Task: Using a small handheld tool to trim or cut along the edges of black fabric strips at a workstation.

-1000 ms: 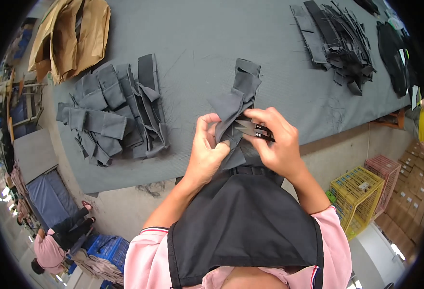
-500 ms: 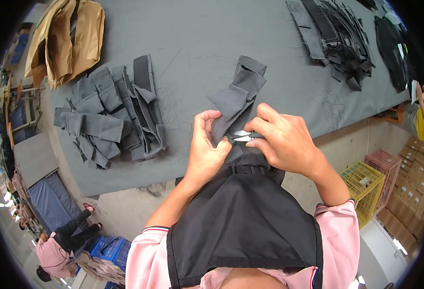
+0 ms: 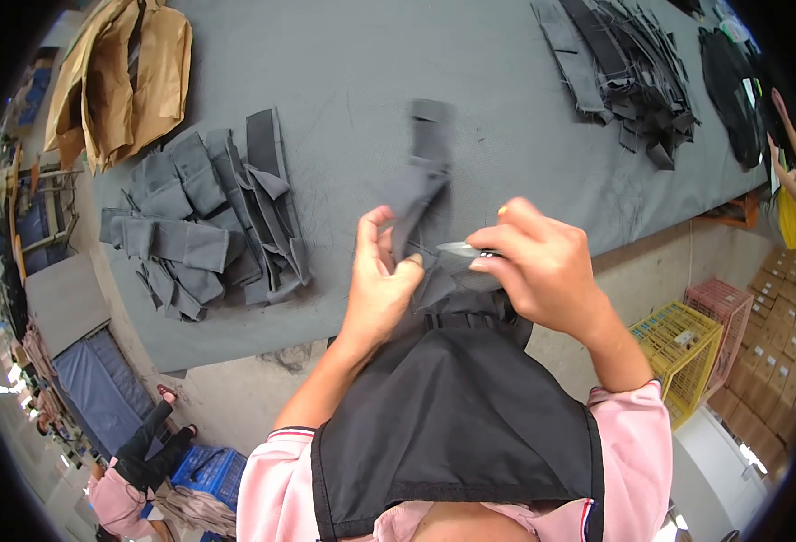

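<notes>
The left hand (image 3: 380, 291) pinches a grey fabric strip (image 3: 430, 163); the right hand (image 3: 547, 264) grasps small snips (image 3: 455, 249). Any writing on the brown cartons (image 3: 771, 336) is too small to read.

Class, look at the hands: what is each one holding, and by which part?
The left hand pinches a grey cloth strip toward its lower end. The right hand holds small scissors by the handle end.

The strip (image 3: 429, 149) is matt cloth, the snips (image 3: 455, 248) smooth-bladed metal (the bag (image 3: 161, 72), creased paper).
</notes>
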`<state>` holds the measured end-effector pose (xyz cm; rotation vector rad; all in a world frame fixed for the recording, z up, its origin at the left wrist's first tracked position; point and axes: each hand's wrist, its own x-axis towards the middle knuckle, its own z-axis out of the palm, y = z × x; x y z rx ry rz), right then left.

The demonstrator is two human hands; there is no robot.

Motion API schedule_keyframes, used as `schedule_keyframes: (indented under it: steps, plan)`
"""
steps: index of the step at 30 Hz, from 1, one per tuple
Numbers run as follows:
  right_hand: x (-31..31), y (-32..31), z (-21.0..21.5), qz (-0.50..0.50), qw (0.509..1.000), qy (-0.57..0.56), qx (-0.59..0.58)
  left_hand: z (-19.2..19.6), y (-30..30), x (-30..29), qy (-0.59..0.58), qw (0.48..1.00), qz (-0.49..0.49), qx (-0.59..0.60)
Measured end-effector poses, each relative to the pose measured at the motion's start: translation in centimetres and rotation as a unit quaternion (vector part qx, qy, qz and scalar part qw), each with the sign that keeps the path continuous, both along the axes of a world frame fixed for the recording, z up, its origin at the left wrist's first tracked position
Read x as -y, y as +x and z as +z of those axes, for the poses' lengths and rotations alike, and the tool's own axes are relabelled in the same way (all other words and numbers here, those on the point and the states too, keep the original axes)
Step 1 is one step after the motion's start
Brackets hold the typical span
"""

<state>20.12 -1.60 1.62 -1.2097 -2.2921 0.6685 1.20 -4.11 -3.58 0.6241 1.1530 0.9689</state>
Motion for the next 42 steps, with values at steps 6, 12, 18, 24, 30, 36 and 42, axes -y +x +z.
schedule_keyframes:
  steps: [6, 12, 18, 24, 30, 36, 42]
  plan:
    - [0.4, -3.2, -3.4, -0.179, 0.913, -0.184, -0.316, 0.1, 0.6, -0.6, 0.008, 0.987, -0.008, 0.158]
    - [1.0, -5.2, -4.5, -0.144, 0.919, -0.177, -0.322, 0.1, -0.4, -1.2, 0.043, 0.983, 0.005, 0.178]
    - [3.7, -5.4, -3.5, -0.150, 0.939, -0.169, -0.261, 0.6, -0.9, -2.5, 0.043, 0.981, 0.025, 0.189]
    - [4.8, -4.9, -3.1, -0.210, 0.964, -0.004, -0.160, 0.5, -1.1, -3.1, 0.041, 0.964, 0.079, 0.251]
    - [4.6, -4.8, -3.2, -0.149, 0.976, 0.060, -0.147, 0.6, -0.8, -2.8, 0.045, 0.962, 0.078, 0.259]
    - [4.8, -5.1, -3.2, -0.135, 0.978, 0.145, -0.060, 0.7, -0.9, -2.4, 0.049, 0.963, 0.082, 0.250]
    - [4.5, -5.1, -3.1, -0.135, 0.975, 0.135, -0.116, 0.9, -0.8, -2.5, 0.048, 0.963, 0.092, 0.250]
